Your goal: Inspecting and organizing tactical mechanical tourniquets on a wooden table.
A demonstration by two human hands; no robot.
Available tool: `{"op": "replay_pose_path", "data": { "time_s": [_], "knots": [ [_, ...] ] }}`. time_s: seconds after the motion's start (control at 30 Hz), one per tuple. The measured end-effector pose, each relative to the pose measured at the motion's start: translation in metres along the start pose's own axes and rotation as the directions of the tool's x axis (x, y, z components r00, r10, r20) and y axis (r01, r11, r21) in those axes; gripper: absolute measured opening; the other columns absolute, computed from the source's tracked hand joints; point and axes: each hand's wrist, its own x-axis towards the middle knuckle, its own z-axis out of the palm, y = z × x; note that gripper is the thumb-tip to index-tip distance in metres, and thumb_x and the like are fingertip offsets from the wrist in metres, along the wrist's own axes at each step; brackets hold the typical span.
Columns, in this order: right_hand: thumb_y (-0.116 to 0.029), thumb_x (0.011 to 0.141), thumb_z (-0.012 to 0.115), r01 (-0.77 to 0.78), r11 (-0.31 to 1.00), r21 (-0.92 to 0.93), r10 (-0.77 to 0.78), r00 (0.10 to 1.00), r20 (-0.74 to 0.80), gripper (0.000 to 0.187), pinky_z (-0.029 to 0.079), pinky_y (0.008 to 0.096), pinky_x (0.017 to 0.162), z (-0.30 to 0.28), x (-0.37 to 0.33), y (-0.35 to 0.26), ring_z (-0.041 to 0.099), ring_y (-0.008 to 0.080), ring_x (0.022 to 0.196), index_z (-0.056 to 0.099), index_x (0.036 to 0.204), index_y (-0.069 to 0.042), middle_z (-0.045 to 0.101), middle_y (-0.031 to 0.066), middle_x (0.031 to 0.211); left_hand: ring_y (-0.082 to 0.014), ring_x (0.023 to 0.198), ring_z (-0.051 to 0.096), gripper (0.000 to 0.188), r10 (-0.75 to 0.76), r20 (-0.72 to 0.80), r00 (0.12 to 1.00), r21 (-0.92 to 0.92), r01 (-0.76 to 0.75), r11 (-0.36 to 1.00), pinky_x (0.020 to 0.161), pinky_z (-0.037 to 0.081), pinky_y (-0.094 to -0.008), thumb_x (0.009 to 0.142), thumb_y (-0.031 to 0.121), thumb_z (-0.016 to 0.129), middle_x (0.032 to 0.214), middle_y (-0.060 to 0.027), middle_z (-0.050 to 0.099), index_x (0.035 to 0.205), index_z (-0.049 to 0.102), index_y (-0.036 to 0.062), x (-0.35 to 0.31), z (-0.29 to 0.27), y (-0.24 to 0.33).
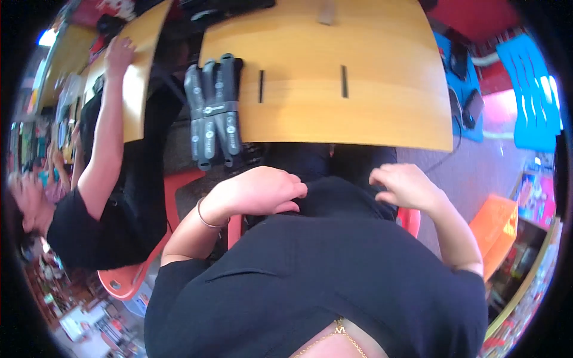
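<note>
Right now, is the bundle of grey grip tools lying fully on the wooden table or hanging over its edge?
Hanging over. The grey tools, strapped together, lie flat at the table corner, their lower ends past the near edge; neither hand touches them.

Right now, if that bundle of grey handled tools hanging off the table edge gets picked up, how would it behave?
The bundle of grey tools looks rigid, and a band around its middle should keep it together. It overhangs the wooden table edge, so a nudge may tip it off. Both hands rest in the lap, away from it.
</note>
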Motion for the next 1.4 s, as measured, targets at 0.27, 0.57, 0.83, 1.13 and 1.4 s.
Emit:
{"op": "replay_pose_path", "data": {
  "time_s": [0.27,0.57,0.83,1.13,1.4],
  "knots": [
    [-0.015,0.078,0.068,0.010,0.937,0.350,0.069,0.975,-0.212,0.023,0.051,0.0367,0.069,-0.031,0.039,-0.035,0.065,0.0270,0.079,0.062,0.098,-0.006,0.065,0.0115,0.086,-0.0280,0.093,0.060,0.063,-0.423,-0.905,0.051,-0.325,0.560,0.762,0.075,0.050,-0.0344,0.077,0.033,0.076,0.104,-0.0183,0.059,0.123,0.050,-0.0022,-0.078,-0.030,-0.061],
    [-0.011,0.083,0.068,0.218,0.868,0.446,-0.111,0.961,-0.252,0.027,0.051,0.0282,0.067,-0.024,0.113,-0.064,0.063,0.0159,0.075,0.062,0.107,-0.001,0.065,0.0098,0.090,-0.0376,0.113,0.054,0.104,-0.716,-0.698,0.026,-0.542,0.633,0.552,0.095,0.046,-0.0411,0.059,0.051,0.084,0.119,-0.0281,0.053,0.131,0.041,-0.0113,-0.074,0.003,-0.104],
    [-0.012,0.087,0.065,0.269,0.573,0.774,0.044,0.933,-0.356,0.058,0.050,0.0345,0.089,0.023,0.196,-0.102,0.062,0.0256,0.104,0.039,0.137,-0.002,0.055,0.0186,0.123,-0.0346,0.105,0.054,0.093,-0.678,-0.729,0.096,-0.557,0.492,0.669,0.092,0.047,-0.0406,0.054,0.035,0.090,0.115,-0.0194,0.046,0.128,0.046,-0.0014,-0.064,-0.006,-0.087],
    [-0.003,0.082,0.067,0.298,0.656,0.693,0.228,0.797,-0.559,0.047,0.050,0.0294,0.079,-0.016,0.149,-0.085,0.058,0.0186,0.092,0.051,0.126,-0.005,0.053,0.0102,0.110,-0.0187,0.104,0.052,0.063,-0.627,-0.766,0.145,-0.642,-0.241,0.728,0.085,0.049,-0.0313,0.077,-0.002,0.071,0.120,-0.0107,0.045,0.132,0.041,0.0041,-0.006,-0.012,-0.056],
    [-0.010,0.082,0.067,-0.041,0.877,0.478,0.283,0.849,-0.447,0.034,0.052,0.0361,0.072,-0.039,0.108,-0.050,0.065,0.0252,0.082,0.057,0.115,-0.006,0.060,0.0143,0.098,-0.0209,0.111,0.053,0.057,-0.528,-0.771,0.356,-0.578,-0.044,0.815,0.089,0.048,-0.0315,0.078,-0.001,0.070,0.122,-0.0126,0.051,0.128,0.043,0.0024,0.042,0.006,-0.070]
  ]
}}
